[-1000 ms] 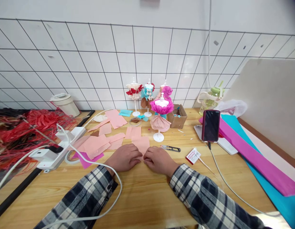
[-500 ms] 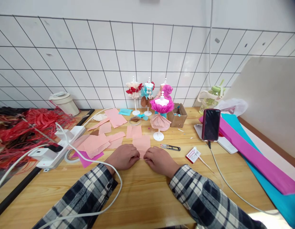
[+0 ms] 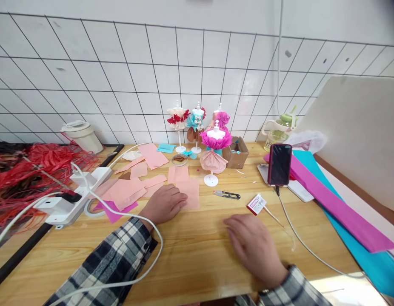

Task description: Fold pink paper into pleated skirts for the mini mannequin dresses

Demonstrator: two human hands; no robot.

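Observation:
My left hand (image 3: pixel 167 203) lies palm down, its fingers stretched over the left edge of a square of pink crepe paper (image 3: pixel 191 194). The hand rests on the sheet without gripping it. My right hand (image 3: pixel 252 245), a little blurred, is apart from the paper at the right, fingers loosely extended and nothing visible in them. Thread snips (image 3: pixel 227 194) lie between the paper and a small white-and-red card (image 3: pixel 256 204) with thread. More pink paper pieces (image 3: pixel 127 191) spread left of my left hand. Behind stands a small dress form (image 3: pixel 212 157) in a magenta and pink paper dress.
Several dressed mini forms (image 3: pixel 179 121) stand by a cardboard box (image 3: pixel 237 153). A white cable (image 3: pixel 158 238) loops over my left forearm from a power strip (image 3: pixel 78 199). A phone (image 3: pixel 280 165) stands at right beside magenta paper (image 3: pixel 327 199). Red strands (image 3: pixel 47 165) heap at left.
My right hand has let go of the pink square and moved right and toward me. My left hand has flattened out over the sheet's left side.

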